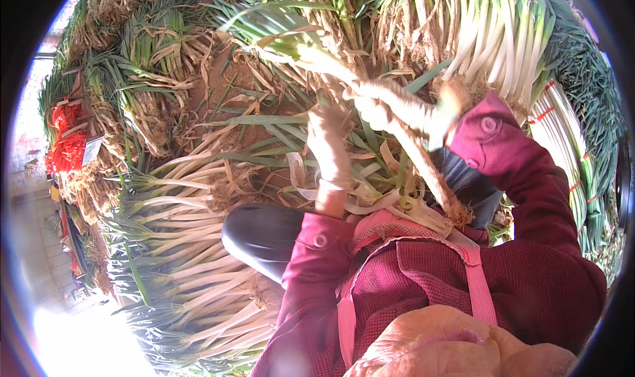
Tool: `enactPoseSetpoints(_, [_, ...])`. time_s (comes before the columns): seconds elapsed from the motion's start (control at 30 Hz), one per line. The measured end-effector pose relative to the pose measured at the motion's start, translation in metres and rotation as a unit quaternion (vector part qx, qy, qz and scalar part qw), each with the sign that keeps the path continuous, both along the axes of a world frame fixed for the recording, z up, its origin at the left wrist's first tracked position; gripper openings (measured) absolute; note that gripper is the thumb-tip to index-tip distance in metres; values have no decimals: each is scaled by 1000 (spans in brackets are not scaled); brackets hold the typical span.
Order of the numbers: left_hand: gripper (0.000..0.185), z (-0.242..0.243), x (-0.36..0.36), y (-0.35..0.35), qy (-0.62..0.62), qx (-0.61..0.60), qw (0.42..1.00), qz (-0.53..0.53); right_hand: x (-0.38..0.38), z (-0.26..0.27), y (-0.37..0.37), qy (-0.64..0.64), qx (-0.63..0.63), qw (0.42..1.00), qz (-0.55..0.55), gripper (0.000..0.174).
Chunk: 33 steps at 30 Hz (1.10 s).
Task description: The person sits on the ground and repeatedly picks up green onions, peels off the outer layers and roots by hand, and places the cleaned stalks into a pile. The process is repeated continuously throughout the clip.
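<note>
My right hand (pixel 389 104), blurred and in what looks like a pale glove, is closed around a long green onion stalk (pixel 421 161). Brown roots hang at the stalk's lower end, near my lap, and its green leaves point to the upper left. Left of it, my left hand (pixel 330 134) is raised beside the stalk, fingers curled and blurred; whether it grips anything cannot be made out. Below both hands lie loose green leaves and dry peelings (pixel 372 178). A pile of clean white-stemmed green onions (pixel 496 44) lies beyond my right wrist.
Rows of green onions (pixel 208 258) cover the ground at left. Unpeeled bunches (pixel 158 49) lie at the upper left, more (pixel 416 25) at the top. Red ties (pixel 67 139) hang at far left. Bundles with red bands (pixel 555 124) lie at right. My dark-clad knee (pixel 263 233) is below.
</note>
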<state>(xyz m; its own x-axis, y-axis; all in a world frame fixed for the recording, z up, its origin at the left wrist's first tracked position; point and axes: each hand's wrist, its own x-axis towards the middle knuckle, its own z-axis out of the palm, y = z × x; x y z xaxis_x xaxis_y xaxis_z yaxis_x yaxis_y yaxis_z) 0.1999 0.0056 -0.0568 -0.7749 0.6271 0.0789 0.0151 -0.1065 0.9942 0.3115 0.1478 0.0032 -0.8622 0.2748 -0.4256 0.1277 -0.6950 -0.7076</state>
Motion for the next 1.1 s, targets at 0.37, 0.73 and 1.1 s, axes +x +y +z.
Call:
enactPoseSetpoints(0.37, [16,50,-28,1,47,1,988,-150,7,-12,-63,-97,201,973,-49,29])
enactPoseSetpoints(0.73, [31,89,-47,-60,-223,-307,705,-599,16,-119,-66,130,375,918,16,27])
enactPoseSetpoints(1.1, [42,10,-170,7,-326,27,945,-23,-15,-30,-78,180,632,750,77,19])
